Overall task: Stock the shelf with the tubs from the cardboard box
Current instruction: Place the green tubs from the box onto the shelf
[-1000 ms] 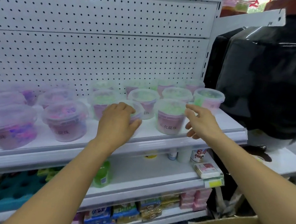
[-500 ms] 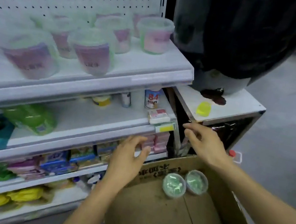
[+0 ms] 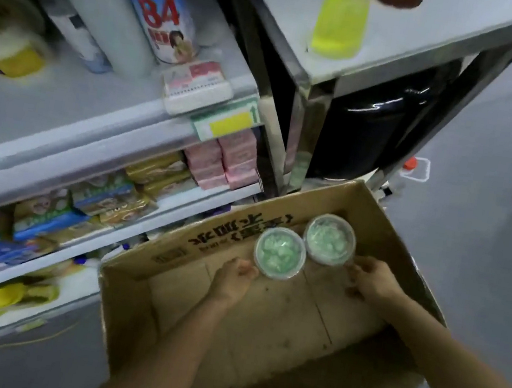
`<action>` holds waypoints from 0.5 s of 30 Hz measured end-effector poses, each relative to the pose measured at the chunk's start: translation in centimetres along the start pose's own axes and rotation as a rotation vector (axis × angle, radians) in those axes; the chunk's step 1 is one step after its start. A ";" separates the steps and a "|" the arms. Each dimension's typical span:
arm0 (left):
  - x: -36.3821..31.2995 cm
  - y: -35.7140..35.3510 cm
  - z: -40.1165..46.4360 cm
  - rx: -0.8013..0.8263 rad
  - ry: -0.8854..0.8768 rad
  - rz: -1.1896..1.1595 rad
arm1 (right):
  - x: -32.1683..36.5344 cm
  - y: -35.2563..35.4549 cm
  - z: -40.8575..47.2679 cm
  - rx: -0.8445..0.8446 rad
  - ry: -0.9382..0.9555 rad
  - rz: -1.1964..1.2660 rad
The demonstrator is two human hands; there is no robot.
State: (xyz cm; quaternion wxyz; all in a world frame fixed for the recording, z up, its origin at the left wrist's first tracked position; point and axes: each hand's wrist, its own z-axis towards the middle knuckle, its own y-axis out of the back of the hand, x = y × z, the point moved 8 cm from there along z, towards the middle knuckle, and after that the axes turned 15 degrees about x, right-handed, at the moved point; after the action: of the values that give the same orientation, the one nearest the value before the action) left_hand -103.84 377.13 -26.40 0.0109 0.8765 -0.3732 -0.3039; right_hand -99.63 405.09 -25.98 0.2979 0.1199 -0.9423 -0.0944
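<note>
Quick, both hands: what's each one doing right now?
Left hand: curled against the left tub; hold unclear.
Right hand: fingers at the right tub; hold unclear.

Cardboard box (image 3: 258, 343) lower centre of frame, on the floor (image 3: 487, 261), open top. Two tubs inside at the far wall, touching each other: left tub (image 3: 279, 252), right tub (image 3: 329, 239) just up-right of it. Left hand (image 3: 233, 278) in the box, against the left tub's lower-left side; right hand (image 3: 371, 279) in the box, against the right tub's lower-right side. Shelf unit (image 3: 89, 142) fills left of frame, tiers stacked top to bottom, box just right of its lower tiers. Spray can (image 3: 160, 16) upper left on the top visible tier. Small tabletop (image 3: 387, 37) upper right, bottle (image 3: 338, 20) lying on it, behind the box.
</note>
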 end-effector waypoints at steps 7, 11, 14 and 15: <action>2.7 -3.4 7.2 0.066 0.118 -0.089 | -2.6 -2.1 6.0 -0.015 -0.116 0.420; 2.9 -3.2 8.4 0.012 0.088 -0.234 | -2.9 -2.6 7.4 -0.066 -0.155 0.562; 3.2 -3.0 7.9 0.019 0.072 -0.348 | -2.1 -2.2 6.6 -0.142 -0.123 0.617; 2.9 -2.8 7.0 0.020 0.070 -0.388 | -1.7 -1.9 6.2 -0.154 -0.104 0.611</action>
State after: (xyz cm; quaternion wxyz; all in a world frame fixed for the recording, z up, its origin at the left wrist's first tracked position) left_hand -104.25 378.66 -34.33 -0.0436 0.9420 -0.1997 -0.2661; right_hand -101.58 404.37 -32.34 0.2719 -0.1968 -0.9388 -0.0778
